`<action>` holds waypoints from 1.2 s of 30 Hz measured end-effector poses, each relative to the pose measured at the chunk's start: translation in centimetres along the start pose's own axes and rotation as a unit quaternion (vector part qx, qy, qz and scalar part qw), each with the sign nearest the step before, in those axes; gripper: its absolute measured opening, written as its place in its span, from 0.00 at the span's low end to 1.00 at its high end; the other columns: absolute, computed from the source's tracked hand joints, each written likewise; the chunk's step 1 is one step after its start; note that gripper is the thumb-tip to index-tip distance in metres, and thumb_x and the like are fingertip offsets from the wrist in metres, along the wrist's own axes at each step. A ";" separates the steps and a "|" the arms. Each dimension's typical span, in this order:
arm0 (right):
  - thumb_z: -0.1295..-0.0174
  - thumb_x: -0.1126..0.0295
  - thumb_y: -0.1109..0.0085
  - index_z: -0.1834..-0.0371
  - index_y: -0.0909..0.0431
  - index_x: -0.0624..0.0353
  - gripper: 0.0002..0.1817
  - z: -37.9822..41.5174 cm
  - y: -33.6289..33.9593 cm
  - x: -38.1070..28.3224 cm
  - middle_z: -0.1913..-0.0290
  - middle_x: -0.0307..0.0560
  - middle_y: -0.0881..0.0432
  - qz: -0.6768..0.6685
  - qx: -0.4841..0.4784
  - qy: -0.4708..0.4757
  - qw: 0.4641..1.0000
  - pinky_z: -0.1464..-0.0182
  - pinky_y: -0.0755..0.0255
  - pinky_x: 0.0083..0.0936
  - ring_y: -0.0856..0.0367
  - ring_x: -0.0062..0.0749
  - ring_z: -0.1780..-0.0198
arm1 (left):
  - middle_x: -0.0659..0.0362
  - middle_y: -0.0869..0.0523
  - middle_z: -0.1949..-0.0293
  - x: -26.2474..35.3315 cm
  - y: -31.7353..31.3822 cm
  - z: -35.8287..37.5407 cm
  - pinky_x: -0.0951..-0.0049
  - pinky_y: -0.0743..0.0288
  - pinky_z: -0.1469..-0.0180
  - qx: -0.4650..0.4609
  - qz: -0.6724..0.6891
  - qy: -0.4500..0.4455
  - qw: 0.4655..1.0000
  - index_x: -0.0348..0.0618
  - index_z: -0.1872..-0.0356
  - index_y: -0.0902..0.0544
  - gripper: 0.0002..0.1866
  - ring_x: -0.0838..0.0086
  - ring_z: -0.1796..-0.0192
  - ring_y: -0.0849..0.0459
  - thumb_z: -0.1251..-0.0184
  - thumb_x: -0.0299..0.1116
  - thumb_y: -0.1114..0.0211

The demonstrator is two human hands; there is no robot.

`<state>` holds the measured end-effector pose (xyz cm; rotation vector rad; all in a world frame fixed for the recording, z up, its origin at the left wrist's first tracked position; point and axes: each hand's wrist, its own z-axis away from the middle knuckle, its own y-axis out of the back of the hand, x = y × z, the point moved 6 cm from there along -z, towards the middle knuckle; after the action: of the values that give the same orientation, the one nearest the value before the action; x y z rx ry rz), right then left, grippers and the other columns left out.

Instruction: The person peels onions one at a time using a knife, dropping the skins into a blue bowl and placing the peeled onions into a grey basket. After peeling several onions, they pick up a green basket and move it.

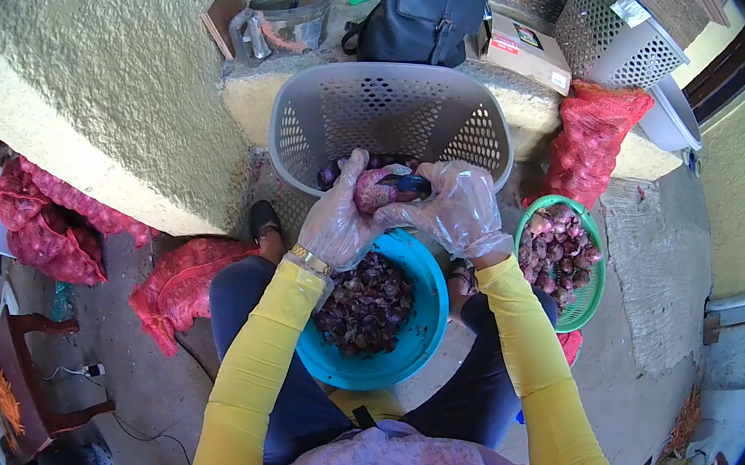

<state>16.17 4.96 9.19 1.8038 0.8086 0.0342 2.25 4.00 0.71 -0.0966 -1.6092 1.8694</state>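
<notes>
Clear plastic gloves cover both hands. My left hand (339, 218) is wrapped round the left side of a red onion (373, 191). My right hand (462, 205) holds a small dark-handled tool (412, 187) against the onion's right side; its blade is hidden. Both hands are above the near rim of a grey perforated basket (380, 69), which has a few onions (328, 175) at its bottom. Below the hands, between my knees, a blue basin (436, 290) holds dark onion skins and pieces (368, 306).
A green basket (598, 284) of onions stands on the right, near a red mesh sack (596, 142). More red sacks (189, 288) lie to the left. Beyond the grey basket are a black bag (429, 10), a carton (522, 47) and a clear jug (285, 15) on a ledge.
</notes>
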 end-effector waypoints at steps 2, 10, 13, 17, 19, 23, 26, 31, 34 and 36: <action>0.57 0.34 0.19 0.61 0.07 0.55 0.35 -0.1 0.3 -0.1 0.70 0.55 0.11 0.003 -0.011 -0.007 1.000 0.61 0.18 0.44 0.10 0.53 0.67 | 0.44 0.14 0.39 -0.1 0.3 -0.4 0.68 0.14 0.44 -0.101 0.004 0.009 0.995 0.32 0.33 0.23 0.34 0.60 0.44 0.11 0.13 0.58 0.51; 0.56 0.35 0.19 0.52 0.06 0.49 0.35 -0.2 -0.1 -0.3 0.69 0.55 0.11 0.001 -0.039 -0.003 0.999 0.60 0.19 0.44 0.10 0.52 0.65 | 0.42 0.13 0.41 0.0 1.5 -1.1 0.60 0.10 0.43 -0.116 0.054 0.043 0.991 0.29 0.38 0.20 0.31 0.57 0.44 0.10 0.13 0.54 0.46; 0.56 0.34 0.20 0.54 0.06 0.50 0.35 -0.1 -0.6 -0.3 0.69 0.54 0.11 0.022 -0.044 0.021 0.999 0.59 0.18 0.45 0.10 0.52 0.64 | 0.43 0.12 0.42 -0.1 1.5 -0.7 0.62 0.08 0.46 -0.146 0.058 0.076 0.985 0.30 0.36 0.21 0.28 0.57 0.46 0.09 0.13 0.51 0.45; 0.58 0.33 0.20 0.61 0.07 0.53 0.35 0.0 -0.9 -0.3 0.70 0.53 0.11 0.038 -0.039 0.021 0.998 0.59 0.19 0.45 0.10 0.51 0.65 | 0.43 0.11 0.44 -0.2 0.7 0.1 0.65 0.07 0.51 -0.037 0.003 0.041 0.998 0.30 0.34 0.23 0.27 0.57 0.49 0.07 0.13 0.48 0.45; 0.59 0.32 0.20 0.63 0.07 0.54 0.35 -0.1 -0.9 -0.4 0.70 0.54 0.11 0.030 -0.039 0.016 0.999 0.59 0.19 0.45 0.10 0.51 0.66 | 0.45 0.10 0.47 -0.1 -0.6 0.7 0.65 0.07 0.54 -0.013 -0.012 0.026 1.000 0.32 0.37 0.21 0.25 0.61 0.52 0.07 0.14 0.48 0.43; 0.61 0.32 0.18 0.65 0.08 0.56 0.36 0.1 -0.9 -0.5 0.71 0.55 0.12 -0.025 -0.025 0.005 0.999 0.61 0.18 0.44 0.10 0.52 0.67 | 0.44 0.10 0.46 -0.2 1.4 -0.2 0.62 0.07 0.50 -0.031 -0.027 0.025 0.999 0.31 0.36 0.21 0.25 0.59 0.49 0.08 0.14 0.46 0.44; 0.61 0.32 0.17 0.65 0.09 0.58 0.37 0.3 -1.3 -0.2 0.71 0.56 0.11 -0.034 -0.036 -0.012 0.999 0.61 0.18 0.43 0.10 0.53 0.66 | 0.48 0.10 0.45 -0.5 2.5 -1.0 0.61 0.06 0.53 -0.020 0.015 0.043 0.999 0.36 0.39 0.21 0.23 0.62 0.52 0.07 0.14 0.47 0.42; 0.57 0.32 0.18 0.67 0.09 0.56 0.35 0.6 -1.8 0.6 0.73 0.55 0.12 -0.033 -0.009 -0.012 0.999 0.62 0.19 0.43 0.11 0.54 0.68 | 0.47 0.10 0.47 -0.8 2.1 -0.9 0.66 0.08 0.54 0.012 0.026 0.012 1.000 0.31 0.42 0.17 0.24 0.60 0.50 0.08 0.15 0.47 0.42; 0.58 0.31 0.20 0.65 0.06 0.54 0.35 0.6 -2.5 0.9 0.73 0.55 0.12 -0.048 -0.007 -0.040 0.998 0.62 0.18 0.44 0.11 0.54 0.69 | 0.44 0.12 0.43 -0.7 2.1 -1.0 0.67 0.10 0.49 -0.003 0.061 -0.025 0.998 0.30 0.39 0.19 0.25 0.58 0.45 0.10 0.14 0.47 0.43; 0.53 0.34 0.21 0.63 0.06 0.54 0.32 0.7 -2.7 0.6 0.73 0.56 0.12 -0.086 0.015 -0.022 0.996 0.63 0.18 0.44 0.11 0.54 0.69 | 0.42 0.14 0.39 -0.8 1.9 -0.8 0.67 0.10 0.45 -0.006 0.069 -0.057 0.996 0.29 0.36 0.21 0.25 0.56 0.41 0.11 0.13 0.45 0.45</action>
<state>15.54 5.10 6.45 1.7501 0.9338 -0.1297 2.49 4.21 -1.47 -0.1108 -1.7297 2.0022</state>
